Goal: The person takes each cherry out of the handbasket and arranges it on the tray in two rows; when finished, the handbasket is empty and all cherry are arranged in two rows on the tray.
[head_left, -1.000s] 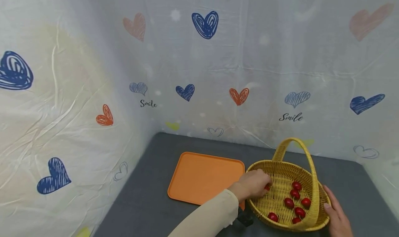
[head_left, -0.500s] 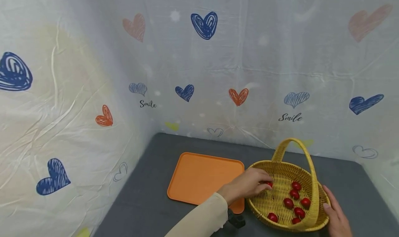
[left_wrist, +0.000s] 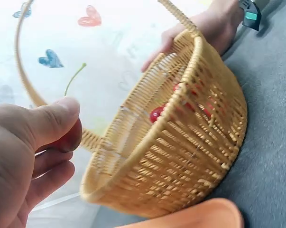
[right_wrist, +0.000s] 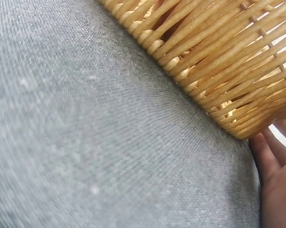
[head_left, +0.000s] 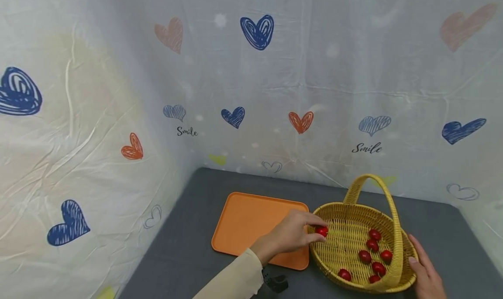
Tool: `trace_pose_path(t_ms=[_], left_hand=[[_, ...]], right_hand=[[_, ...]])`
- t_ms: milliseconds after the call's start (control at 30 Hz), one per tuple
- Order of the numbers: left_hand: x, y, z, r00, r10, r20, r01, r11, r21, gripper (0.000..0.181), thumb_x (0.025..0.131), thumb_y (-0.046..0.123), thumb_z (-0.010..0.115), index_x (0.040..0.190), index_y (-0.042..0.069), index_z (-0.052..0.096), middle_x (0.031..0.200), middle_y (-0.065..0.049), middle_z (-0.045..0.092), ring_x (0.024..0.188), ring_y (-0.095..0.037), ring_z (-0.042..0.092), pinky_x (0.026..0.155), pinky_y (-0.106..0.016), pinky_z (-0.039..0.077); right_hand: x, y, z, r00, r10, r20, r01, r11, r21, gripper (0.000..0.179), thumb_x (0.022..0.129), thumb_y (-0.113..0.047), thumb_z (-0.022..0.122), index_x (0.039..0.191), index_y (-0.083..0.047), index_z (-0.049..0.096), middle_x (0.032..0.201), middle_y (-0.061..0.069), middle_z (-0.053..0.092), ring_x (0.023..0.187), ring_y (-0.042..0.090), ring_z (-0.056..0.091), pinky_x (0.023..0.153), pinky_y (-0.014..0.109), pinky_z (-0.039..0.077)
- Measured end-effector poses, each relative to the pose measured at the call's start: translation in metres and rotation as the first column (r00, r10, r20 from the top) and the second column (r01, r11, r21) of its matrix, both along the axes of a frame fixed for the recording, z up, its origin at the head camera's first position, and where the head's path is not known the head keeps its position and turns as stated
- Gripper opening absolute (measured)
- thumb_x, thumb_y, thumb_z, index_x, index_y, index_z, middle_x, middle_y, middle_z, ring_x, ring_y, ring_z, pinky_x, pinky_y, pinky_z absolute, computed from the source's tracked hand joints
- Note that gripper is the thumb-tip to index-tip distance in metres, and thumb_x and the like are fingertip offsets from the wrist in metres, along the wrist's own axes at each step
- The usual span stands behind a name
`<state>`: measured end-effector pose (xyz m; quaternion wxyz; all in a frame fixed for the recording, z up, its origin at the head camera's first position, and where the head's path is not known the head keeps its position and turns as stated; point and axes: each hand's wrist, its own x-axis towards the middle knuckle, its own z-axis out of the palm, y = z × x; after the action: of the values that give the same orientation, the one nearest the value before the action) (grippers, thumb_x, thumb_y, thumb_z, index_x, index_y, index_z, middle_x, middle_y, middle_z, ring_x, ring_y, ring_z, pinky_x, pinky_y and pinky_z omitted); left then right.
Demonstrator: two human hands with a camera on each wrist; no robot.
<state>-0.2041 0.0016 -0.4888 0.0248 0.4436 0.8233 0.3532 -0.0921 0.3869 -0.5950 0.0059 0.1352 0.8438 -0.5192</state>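
Observation:
My left hand pinches a red cherry between thumb and fingers, over the left rim of a yellow wicker basket. In the left wrist view a thin green stem rises from the held cherry. More red cherries lie inside the basket, mostly toward its right side. My right hand rests against the outside of the basket's right end, its fingers fairly straight. The right wrist view has those fingers touching the woven wall low down.
Left of the basket, an orange tray lies flat on the grey cloth-covered table. A tall arched handle spans the basket. White curtains printed with hearts close off the back and sides.
My left hand has lifted the cherry from the basket's left part and moved left with it to the rim beside the tray. My right hand has stayed against the basket.

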Motion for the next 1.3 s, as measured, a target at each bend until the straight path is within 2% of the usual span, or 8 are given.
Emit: trace_pose_path(t_ms=[100, 300, 500, 600, 767, 933, 1033, 1300], left_hand=[[0.002, -0.015, 0.003, 1.0, 0.009, 0.023, -0.01, 0.999, 0.044, 0.035, 0.102, 0.03, 0.08, 0.134, 0.018, 0.079, 0.128, 0.006, 0.08, 0.11, 0.003, 0.072, 0.094, -0.014, 0.058], [-0.001, -0.047, 0.004, 0.996, 0.072, 0.053, -0.077, 0.993, 0.094, 0.033, 0.1, 0.028, 0.081, 0.131, 0.015, 0.081, 0.126, 0.005, 0.081, 0.112, 0.0, 0.074, 0.093, -0.016, 0.059], [-0.007, -0.083, 0.0, 0.982, 0.156, 0.108, -0.166, 0.982, 0.091, 0.034, 0.098, 0.026, 0.083, 0.13, 0.016, 0.081, 0.12, 0.004, 0.082, 0.109, -0.003, 0.074, 0.096, -0.033, 0.065], [-0.01, -0.102, -0.003, 0.971, 0.206, 0.124, -0.216, 0.974, 0.072, 0.033, 0.098, 0.025, 0.084, 0.13, 0.016, 0.081, 0.12, 0.002, 0.082, 0.108, -0.006, 0.075, 0.096, -0.042, 0.066], [-0.017, -0.132, -0.006, 0.956, 0.288, 0.052, -0.291, 0.956, 0.05, 0.033, 0.096, 0.017, 0.086, 0.127, 0.012, 0.081, 0.117, -0.001, 0.082, 0.105, -0.014, 0.077, 0.093, -0.047, 0.066], [-0.025, -0.157, -0.008, 0.932, 0.36, -0.048, -0.36, 0.933, 0.019, 0.036, 0.092, 0.017, 0.09, 0.127, 0.014, 0.082, 0.114, 0.0, 0.083, 0.104, -0.015, 0.077, 0.093, -0.046, 0.066], [-0.031, -0.169, -0.008, 0.921, 0.385, -0.062, -0.386, 0.922, 0.004, 0.038, 0.091, 0.017, 0.091, 0.128, 0.013, 0.083, 0.113, -0.001, 0.084, 0.102, -0.016, 0.078, 0.093, -0.046, 0.066], [-0.047, -0.19, -0.008, 0.902, 0.422, -0.093, -0.428, 0.903, -0.044, 0.034, 0.091, 0.013, 0.09, 0.124, 0.008, 0.083, 0.113, -0.005, 0.083, 0.101, -0.021, 0.078, 0.091, -0.046, 0.067]], right_hand=[[0.0, 0.0, 0.001, 1.0, 0.003, 0.003, -0.003, 1.0, -0.005, 0.063, 0.118, -0.055, 0.027, 0.175, -0.044, 0.001, 0.15, -0.042, 0.013, 0.137, -0.019, 0.028, 0.078, 0.002, 0.037], [-0.001, -0.001, 0.003, 0.999, -0.017, 0.034, 0.018, 0.999, -0.03, 0.063, 0.117, -0.058, 0.028, 0.174, -0.048, 0.002, 0.153, -0.041, 0.014, 0.144, -0.015, 0.026, 0.078, 0.002, 0.037], [-0.002, 0.002, -0.001, 0.999, 0.03, -0.022, -0.032, 0.996, -0.087, 0.062, 0.12, -0.051, 0.027, 0.175, -0.043, 0.0, 0.149, -0.043, 0.017, 0.122, -0.031, 0.033, 0.08, 0.001, 0.038], [-0.004, 0.006, -0.004, 0.992, 0.089, -0.087, -0.104, 0.976, -0.192, 0.062, 0.122, -0.041, 0.026, 0.176, -0.038, -0.004, 0.15, -0.044, 0.017, 0.111, -0.035, 0.036, 0.082, -0.001, 0.038], [-0.007, 0.009, -0.006, 0.982, 0.133, -0.131, -0.167, 0.94, -0.297, 0.063, 0.122, -0.032, 0.026, 0.176, -0.037, -0.007, 0.153, -0.043, 0.016, 0.109, -0.034, 0.04, 0.083, -0.001, 0.04], [-0.006, 0.009, -0.002, 0.988, 0.118, -0.099, -0.142, 0.947, -0.289, 0.063, 0.122, -0.032, 0.025, 0.176, -0.038, -0.007, 0.152, -0.043, 0.017, 0.105, -0.034, 0.038, 0.081, 0.001, 0.041], [-0.006, 0.009, 0.0, 0.992, 0.11, -0.069, -0.126, 0.947, -0.296, 0.062, 0.122, -0.033, 0.024, 0.175, -0.04, -0.008, 0.151, -0.044, 0.015, 0.104, -0.034, 0.038, 0.081, 0.002, 0.042], [-0.009, 0.011, -0.004, 0.99, 0.127, -0.068, -0.144, 0.913, -0.381, 0.063, 0.122, -0.03, 0.024, 0.174, -0.042, -0.011, 0.156, -0.041, 0.012, 0.105, -0.033, 0.04, 0.082, 0.004, 0.044]])
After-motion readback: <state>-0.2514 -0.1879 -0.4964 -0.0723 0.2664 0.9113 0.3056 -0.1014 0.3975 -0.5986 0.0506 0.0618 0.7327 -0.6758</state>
